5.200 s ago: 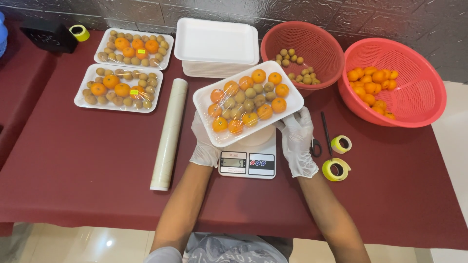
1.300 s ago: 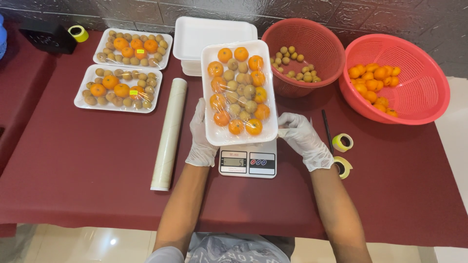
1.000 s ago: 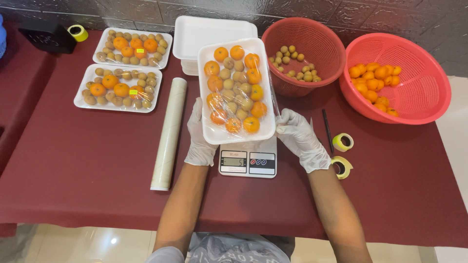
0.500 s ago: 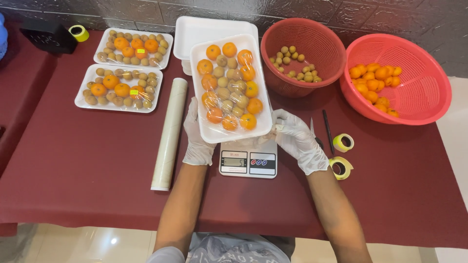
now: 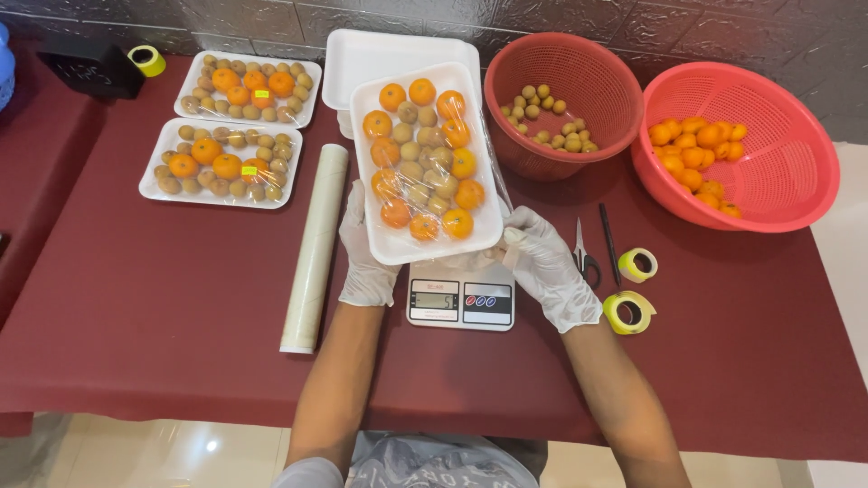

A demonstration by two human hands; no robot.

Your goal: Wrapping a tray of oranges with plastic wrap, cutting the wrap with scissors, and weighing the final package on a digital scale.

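A dark red tablecloth covers the work surface, and pale glossy floor tiles show below its front edge; a dark embossed tile wall runs along the back. At the far left a small roll of yellow tape sits by a black box, and beside them lie two wrapped foam trays of fruit, one behind the other. A long roll of cling film lies lengthwise just left of the left hand, gloved in white, whose fingers curl up under the left edge of the fruit tray. This white foam tray of oranges and small brown fruits, covered in clear film, is held tilted above a digital kitchen scale and in front of a stack of empty foam trays. The gloved right hand grips the tray's lower right corner, fingers bent and pinching the loose film there. Right of it lie scissors, a black pen and two yellow tape rolls. Behind stand a dark red basket of small brown fruits and a lighter red basket of oranges.
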